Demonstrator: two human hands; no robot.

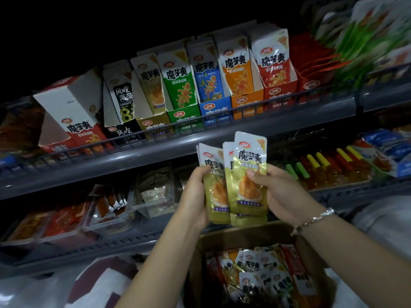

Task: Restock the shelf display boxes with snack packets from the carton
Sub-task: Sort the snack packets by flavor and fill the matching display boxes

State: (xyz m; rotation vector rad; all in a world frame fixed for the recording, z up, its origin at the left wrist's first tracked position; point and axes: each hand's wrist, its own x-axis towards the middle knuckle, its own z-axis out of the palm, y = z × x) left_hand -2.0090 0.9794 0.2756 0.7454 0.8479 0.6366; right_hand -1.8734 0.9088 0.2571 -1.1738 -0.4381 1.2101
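Both hands hold a fanned stack of gold snack packets (240, 181) upright, just below the front edge of the upper shelf (155, 150) and above the open carton (255, 270). The left hand (195, 192) has its grip curled round the stack's left side; the right hand (278, 190) pinches the front packet, thumb on its face. Square the edges first (they sit staggered), then slide them upright into the matching gold display box (151, 107), behind the packet already there.

The aisle I stood in was dim, black above the top shelf (138, 150). Grey metal shelving with a wire rail (244, 107) ran across in front of me, and a lower shelf (77, 247) carried clear plastic trays (153, 196).
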